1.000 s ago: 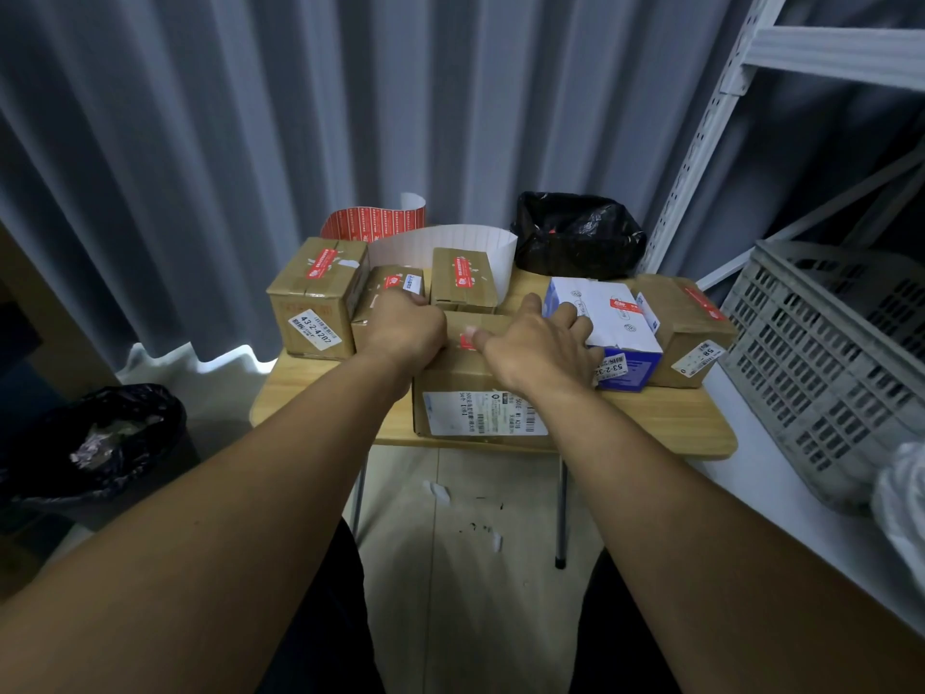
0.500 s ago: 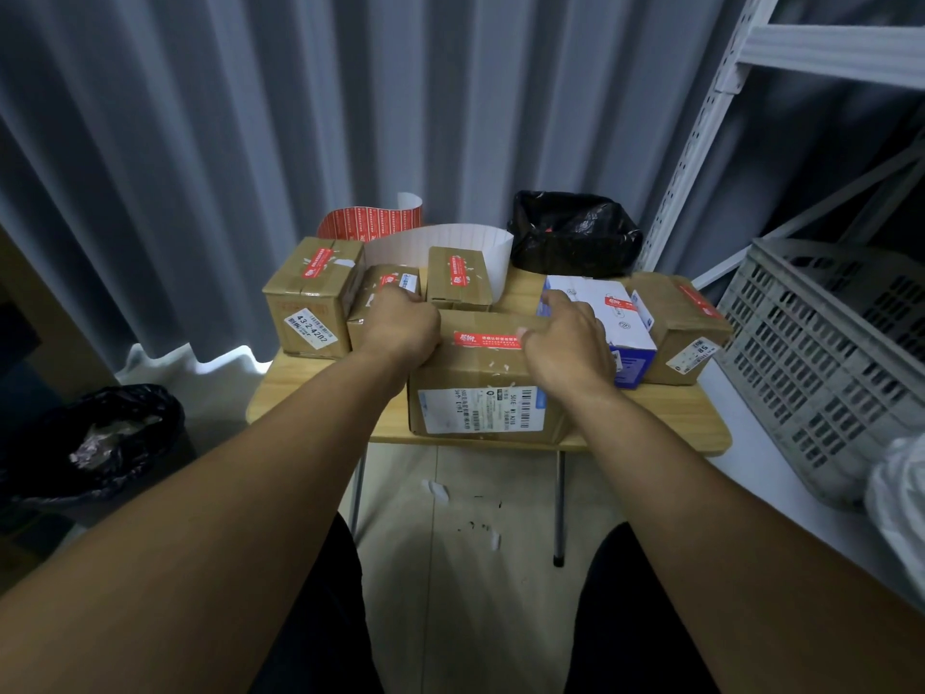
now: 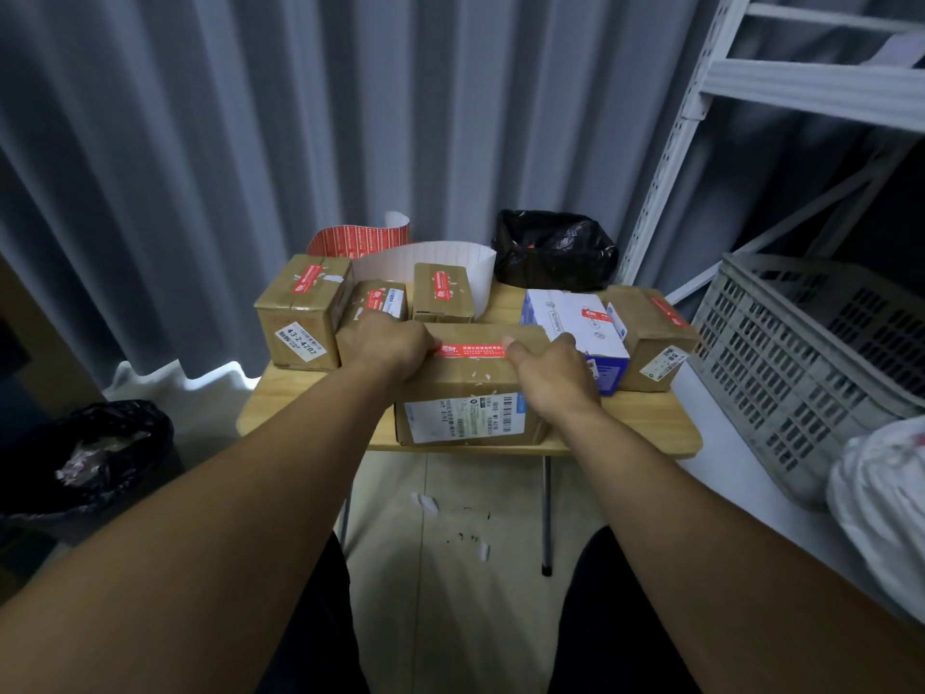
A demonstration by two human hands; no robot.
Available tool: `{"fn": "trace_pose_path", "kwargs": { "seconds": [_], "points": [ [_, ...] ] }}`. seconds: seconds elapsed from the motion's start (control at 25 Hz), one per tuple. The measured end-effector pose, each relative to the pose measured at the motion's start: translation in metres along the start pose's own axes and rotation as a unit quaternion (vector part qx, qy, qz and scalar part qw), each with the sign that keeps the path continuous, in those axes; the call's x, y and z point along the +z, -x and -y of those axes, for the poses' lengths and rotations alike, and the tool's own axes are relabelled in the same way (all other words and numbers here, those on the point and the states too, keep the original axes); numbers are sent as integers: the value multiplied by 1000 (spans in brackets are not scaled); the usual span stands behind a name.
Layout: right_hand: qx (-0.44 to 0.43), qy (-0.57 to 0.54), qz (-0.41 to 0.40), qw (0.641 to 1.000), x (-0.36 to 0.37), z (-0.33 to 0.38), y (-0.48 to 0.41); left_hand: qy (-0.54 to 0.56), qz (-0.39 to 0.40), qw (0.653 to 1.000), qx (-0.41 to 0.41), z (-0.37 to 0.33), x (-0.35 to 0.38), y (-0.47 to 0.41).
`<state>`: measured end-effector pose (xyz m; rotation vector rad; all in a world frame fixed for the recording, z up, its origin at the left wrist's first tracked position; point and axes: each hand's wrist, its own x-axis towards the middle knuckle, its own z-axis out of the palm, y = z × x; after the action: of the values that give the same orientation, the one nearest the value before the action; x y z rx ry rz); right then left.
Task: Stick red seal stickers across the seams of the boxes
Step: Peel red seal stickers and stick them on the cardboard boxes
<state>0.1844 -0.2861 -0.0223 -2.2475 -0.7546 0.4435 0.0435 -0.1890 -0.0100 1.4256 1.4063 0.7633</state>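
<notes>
A large cardboard box [image 3: 470, 388] stands at the front middle of the wooden table [image 3: 645, 423]. A red seal sticker [image 3: 473, 350] lies lengthwise on its top. My left hand [image 3: 383, 343] grips the box's top left edge with curled fingers, next to the sticker's left end. My right hand [image 3: 550, 378] rests on the box's right end, its thumb pressing the sticker's right end. Several other boxes behind carry red stickers: a tall one [image 3: 300, 313] at the left, two small ones [image 3: 373, 300] [image 3: 443, 293], a white-and-blue one [image 3: 570, 318] and a brown one [image 3: 650, 333].
A strip of red stickers [image 3: 358, 241] and its curled white backing [image 3: 425, 255] stand at the table's back, beside a black bag [image 3: 553, 252]. A grey crate [image 3: 811, 363] and metal shelving [image 3: 670, 157] are at the right. A black-lined bin [image 3: 90, 453] sits at the left.
My right hand slid rightward along the box top, uncovering the red sticker, and its thumb now sits on the sticker's right end. My left hand stayed at the left edge.
</notes>
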Motion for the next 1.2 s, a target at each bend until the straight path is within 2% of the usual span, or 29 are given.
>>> {"fn": "trace_pose_path", "kwargs": {
  "seconds": [0.36, 0.64, 0.8, 0.96, 1.2],
  "points": [
    [6, -22, 62, 998, -11, -16, 12, 38, 108, 993, -16, 7, -15, 25],
    [-23, -26, 47, 998, -13, 2, 27, 74, 59, 995, 24, 9, -15, 34],
    [14, -115, 70, 991, -11, 5, 25, 109, 14, 993, 33, 10, -13, 34],
    [43, -197, 80, 976, -13, 2, 20, 119, 13, 992, 38, 15, -11, 41],
    [7, -168, 27, 985, -13, 7, 22, 148, 15, 986, 81, 15, -10, 44]
  ]
}}
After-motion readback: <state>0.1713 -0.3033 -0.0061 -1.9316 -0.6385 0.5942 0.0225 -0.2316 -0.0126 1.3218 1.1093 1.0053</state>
